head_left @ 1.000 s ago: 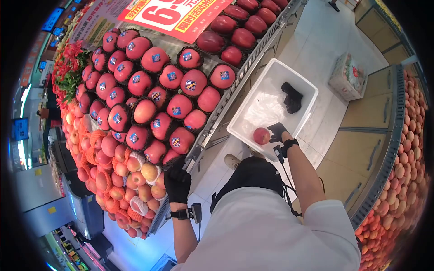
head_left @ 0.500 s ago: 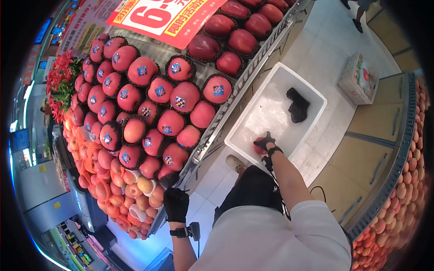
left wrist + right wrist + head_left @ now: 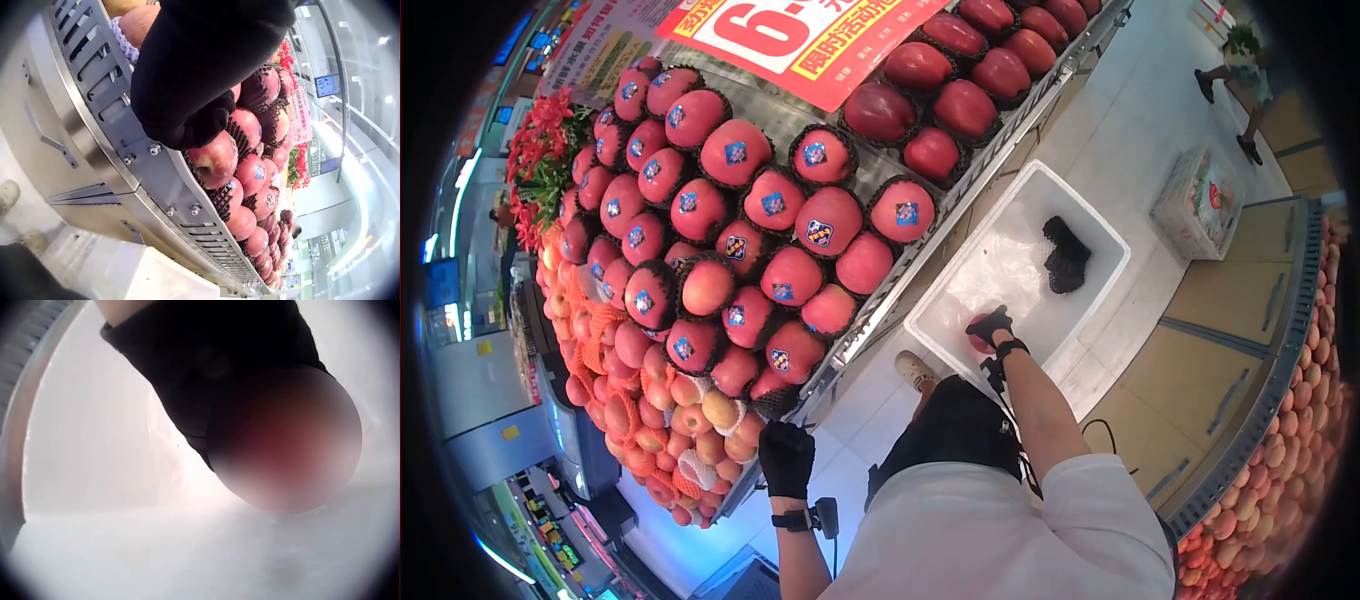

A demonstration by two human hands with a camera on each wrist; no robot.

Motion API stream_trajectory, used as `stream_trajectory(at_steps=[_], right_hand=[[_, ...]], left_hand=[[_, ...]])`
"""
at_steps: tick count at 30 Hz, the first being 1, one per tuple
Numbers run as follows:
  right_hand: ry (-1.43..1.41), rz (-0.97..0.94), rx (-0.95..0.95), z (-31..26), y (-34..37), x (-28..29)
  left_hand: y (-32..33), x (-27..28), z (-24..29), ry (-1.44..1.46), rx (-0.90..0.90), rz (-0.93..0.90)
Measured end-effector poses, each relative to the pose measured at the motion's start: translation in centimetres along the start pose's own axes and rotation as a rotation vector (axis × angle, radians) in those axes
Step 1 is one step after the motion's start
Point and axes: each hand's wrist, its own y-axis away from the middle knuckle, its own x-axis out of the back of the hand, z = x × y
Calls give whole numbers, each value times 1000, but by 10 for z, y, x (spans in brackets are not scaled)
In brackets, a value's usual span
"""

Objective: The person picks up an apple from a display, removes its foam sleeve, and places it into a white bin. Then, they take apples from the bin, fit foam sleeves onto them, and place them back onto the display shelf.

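Inside the white foam box (image 3: pixel 1072 345), my black-gloved right hand (image 3: pixel 992 324) grips a red apple (image 3: pixel 980 344) at the near end. The right wrist view has the apple as a blurred red round (image 3: pixel 287 447) under the glove, low over the white bottom. A crumpled black foam net (image 3: pixel 1066 256) lies farther along in the box. My left hand (image 3: pixel 786 460), also in a black glove, is curled beside the near corner of the fruit display. In the left wrist view it overlaps the metal edge strip (image 3: pixel 140 150), with a red apple (image 3: pixel 215 161) right behind its fingers.
Rows of stickered apples (image 3: pixel 733 157) in black nets fill the sloped display; loose apples in foam sleeves (image 3: pixel 640 410) lie lower left. A price sign (image 3: pixel 800 40) stands above. Another box (image 3: pixel 1198 205) sits on the floor by the right-hand cabinets, and a person's legs (image 3: pixel 1250 120) show far off.
My right hand has moved from beside the apple onto it, its fingers closing around it. My left hand has drawn slightly down from the display's edge. A passer-by has come farther into view.
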Motion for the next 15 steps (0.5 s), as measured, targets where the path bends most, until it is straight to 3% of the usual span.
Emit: stream_trajectory(at_steps=[3, 5, 7, 9, 11, 14, 15], right_hand=[[-160, 36, 39, 3, 3, 19], [-356, 1, 67, -7, 34, 48], [-556, 43, 189, -2, 41, 57], [-668, 24, 288, -13, 64, 80], [-514, 156, 443, -28, 91, 101], [-398, 229, 710, -46, 127, 131], [-368, 247, 791, -54, 142, 142]], left_hand=[[-10, -10, -2, -248, -80, -48], [-9, -36, 2, -171, -12, -69], [-9, -60, 13, 201, 198, -106], [-23, -48, -2, -705, -254, -189], [-24, -61, -4, -883, -307, -240], [-26, -86, 9, -151, 186, -314], [-28, -91, 10, -104, 225, -333]])
